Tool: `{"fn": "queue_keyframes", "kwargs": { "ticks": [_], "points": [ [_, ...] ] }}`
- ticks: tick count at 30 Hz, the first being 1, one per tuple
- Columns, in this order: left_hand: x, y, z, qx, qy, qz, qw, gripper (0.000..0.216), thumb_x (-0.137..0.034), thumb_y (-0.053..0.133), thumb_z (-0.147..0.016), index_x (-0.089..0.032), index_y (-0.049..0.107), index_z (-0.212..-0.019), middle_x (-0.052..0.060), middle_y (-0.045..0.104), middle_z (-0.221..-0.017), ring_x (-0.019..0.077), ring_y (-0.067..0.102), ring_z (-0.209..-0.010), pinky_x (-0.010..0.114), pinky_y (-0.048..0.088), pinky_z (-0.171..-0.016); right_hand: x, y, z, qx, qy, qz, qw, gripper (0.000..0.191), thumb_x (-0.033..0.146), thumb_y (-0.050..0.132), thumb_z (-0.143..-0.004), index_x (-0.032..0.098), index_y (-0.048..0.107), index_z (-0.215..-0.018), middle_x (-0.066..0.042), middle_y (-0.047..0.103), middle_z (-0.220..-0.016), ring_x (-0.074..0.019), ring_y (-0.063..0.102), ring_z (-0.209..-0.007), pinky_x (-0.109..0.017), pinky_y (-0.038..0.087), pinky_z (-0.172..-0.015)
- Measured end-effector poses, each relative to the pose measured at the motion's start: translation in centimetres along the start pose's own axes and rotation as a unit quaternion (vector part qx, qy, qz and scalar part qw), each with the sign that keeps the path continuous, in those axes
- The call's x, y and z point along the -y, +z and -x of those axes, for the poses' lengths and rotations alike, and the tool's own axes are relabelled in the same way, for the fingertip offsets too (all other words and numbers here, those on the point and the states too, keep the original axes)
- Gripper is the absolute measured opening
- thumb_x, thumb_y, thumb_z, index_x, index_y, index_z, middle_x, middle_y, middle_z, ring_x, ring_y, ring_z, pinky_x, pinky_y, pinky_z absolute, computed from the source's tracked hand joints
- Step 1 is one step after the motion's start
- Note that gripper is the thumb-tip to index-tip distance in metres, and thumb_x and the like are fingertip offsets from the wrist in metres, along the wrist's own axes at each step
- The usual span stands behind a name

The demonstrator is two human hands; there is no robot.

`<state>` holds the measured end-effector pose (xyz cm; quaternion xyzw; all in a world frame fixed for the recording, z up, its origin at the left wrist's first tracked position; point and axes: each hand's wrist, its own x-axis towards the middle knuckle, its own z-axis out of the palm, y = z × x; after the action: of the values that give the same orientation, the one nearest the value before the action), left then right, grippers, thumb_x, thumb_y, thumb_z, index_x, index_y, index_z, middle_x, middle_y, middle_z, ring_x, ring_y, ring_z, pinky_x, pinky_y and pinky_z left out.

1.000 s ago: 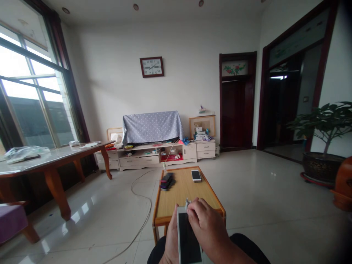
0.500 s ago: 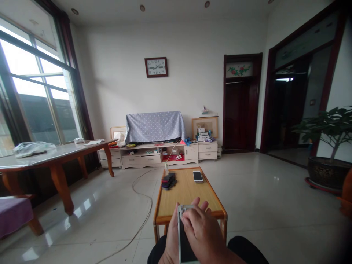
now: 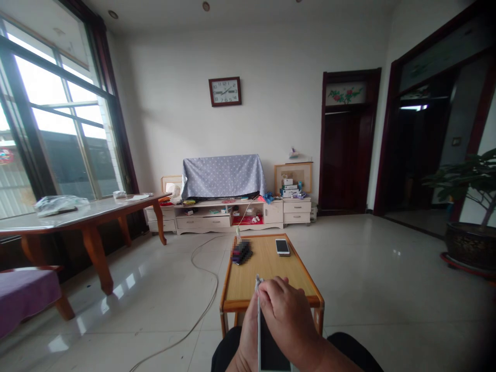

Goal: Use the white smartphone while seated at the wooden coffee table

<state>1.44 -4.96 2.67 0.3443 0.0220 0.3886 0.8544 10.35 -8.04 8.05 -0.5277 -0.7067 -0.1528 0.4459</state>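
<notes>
room: living room with a pale tiled floor (image 3: 368, 289), a big window (image 3: 58, 124) on your left, a wall clock (image 3: 225, 92) on the far white wall and dark wooden doors (image 3: 343, 155) to the right.
far wall: low cream cabinet (image 3: 228, 217) carries something draped in a dotted grey cloth (image 3: 223, 176).
left side: long wooden table (image 3: 83, 212) stands by the window with a clear plastic bag (image 3: 58, 204) on it; a purple-cushioned seat (image 3: 23, 299) sits at the lower left.
right side: potted plant (image 3: 470, 206) stands at the frame edge.
worktop: low bamboo-topped worktop (image 3: 267, 279) stands right in front of your knees.
on the worktop: second phone (image 3: 282, 247) lies face up near the far end; a dark blurred object (image 3: 242, 253) lies to its left, well apart from your hands.
cable: white cable (image 3: 201, 289) runs from the worktop's far left corner across the floor.
phone in hand: white-edged phone (image 3: 267, 341) is held over your lap, just in front of the worktop's near edge, tilted so you see its thin side and a strip of dark screen.
left hand: your left hand (image 3: 248, 343) is under and behind the phone, wrapped around it from the left.
right hand: your right hand (image 3: 289, 320) is closed over the phone's top end, fingers pinched on a small whitish piece (image 3: 257, 281) at the top corner; what that piece is cannot be made out.
hands together: both hands are pressed close on the same phone.
</notes>
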Motion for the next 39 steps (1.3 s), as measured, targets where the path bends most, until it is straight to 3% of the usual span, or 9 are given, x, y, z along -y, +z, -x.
{"fn": "queue_keyframes", "kwargs": {
  "ticks": [2,7,11,14,16,21,28,35,39],
  "points": [
    [-0.6,-0.3,0.2,-0.005,-0.012,0.025,1.0,0.069,-0.073,0.042,-0.093,-0.03,0.058,-0.145,0.007,0.059,-0.151,0.0346,0.039,-0.15,0.047,0.025,-0.125,-0.1,0.8,1.5,0.0,-0.028,0.01,1.0,0.02,0.02,0.055,-0.096,0.025,0.055,-0.077,0.001,0.065,-0.075,-0.0188,0.062,-0.065,-0.033,0.032,-0.061],
    [-1.9,-1.0,0.7,0.018,-0.005,0.064,0.998,0.069,-0.068,0.029,-0.1,-0.031,0.04,-0.157,0.009,0.054,-0.156,0.0266,0.044,-0.148,0.047,0.019,-0.126,0.0,2.8,6.4,-0.023,-0.182,0.043,0.982,0.024,0.017,0.051,-0.095,0.025,0.055,-0.073,0.004,0.058,-0.063,-0.0137,0.055,-0.05,-0.034,0.027,-0.053],
    [-1.0,-0.5,-0.2,0.025,-0.019,0.048,0.998,0.072,-0.069,0.034,-0.099,-0.027,0.04,-0.157,0.014,0.056,-0.153,0.033,0.047,-0.145,0.054,0.023,-0.124,-0.4,1.4,3.3,0.01,-0.088,0.019,0.996,0.022,0.023,0.051,-0.099,0.025,0.058,-0.078,0.001,0.064,-0.073,-0.0176,0.062,-0.063,-0.033,0.031,-0.061],
    [-0.6,0.0,-0.6,0.0,-0.026,0.047,0.999,0.074,-0.069,0.037,-0.098,-0.023,0.043,-0.155,0.015,0.06,-0.148,0.0355,0.048,-0.143,0.053,0.026,-0.123,-1.0,0.3,0.8,-0.006,-0.008,-0.011,1.0,0.024,0.02,0.048,-0.102,0.024,0.058,-0.08,0.001,0.065,-0.077,-0.0177,0.063,-0.068,-0.032,0.033,-0.064],
    [-1.0,0.0,-0.5,-0.009,-0.02,0.054,0.998,0.072,-0.068,0.034,-0.099,-0.024,0.042,-0.156,0.014,0.059,-0.15,0.0343,0.047,-0.145,0.053,0.025,-0.123,-1.1,0.4,1.3,-0.004,-0.017,-0.009,1.0,0.024,0.022,0.048,-0.102,0.024,0.058,-0.08,0.001,0.065,-0.077,-0.0171,0.063,-0.066,-0.031,0.033,-0.062],
    [-2.4,-1.0,0.3,0.03,-0.004,0.073,0.997,0.069,-0.068,0.028,-0.101,-0.03,0.038,-0.157,0.012,0.05,-0.159,0.0303,0.043,-0.149,0.052,0.02,-0.125,-0.4,1.5,5.3,0.002,-0.131,0.0,0.991,0.03,0.026,0.048,-0.101,0.026,0.059,-0.074,0.002,0.058,-0.064,-0.0147,0.056,-0.055,-0.029,0.031,-0.055],
    [-1.5,-1.3,0.0,0.029,-0.014,0.072,0.997,0.076,-0.07,0.026,-0.099,-0.024,0.036,-0.159,0.014,0.049,-0.159,0.0333,0.037,-0.152,0.054,0.016,-0.126,-1.4,-0.3,1.1,-0.029,-0.017,0.001,0.999,0.027,0.024,0.045,-0.104,0.024,0.06,-0.082,-0.001,0.066,-0.079,-0.0165,0.063,-0.068,-0.03,0.034,-0.063],
    [-2.7,-1.7,0.7,0.015,0.012,0.079,0.997,0.074,-0.072,0.025,-0.099,-0.03,0.034,-0.159,0.012,0.048,-0.16,0.0338,0.035,-0.153,0.058,0.015,-0.126,-0.9,2.3,5.7,-0.031,-0.153,0.036,0.987,0.029,0.022,0.045,-0.101,0.026,0.059,-0.076,0.003,0.06,-0.065,-0.0151,0.057,-0.053,-0.032,0.029,-0.056],
    [-1.5,-2.0,0.5,0.009,0.004,0.068,0.998,0.073,-0.07,0.029,-0.1,-0.028,0.034,-0.16,0.013,0.052,-0.157,0.0339,0.04,-0.15,0.056,0.016,-0.126,-1.5,0.9,2.9,-0.006,-0.052,0.023,0.998,0.025,0.024,0.046,-0.103,0.026,0.06,-0.082,0.001,0.066,-0.077,-0.0178,0.064,-0.067,-0.031,0.032,-0.062]
  ]
}}
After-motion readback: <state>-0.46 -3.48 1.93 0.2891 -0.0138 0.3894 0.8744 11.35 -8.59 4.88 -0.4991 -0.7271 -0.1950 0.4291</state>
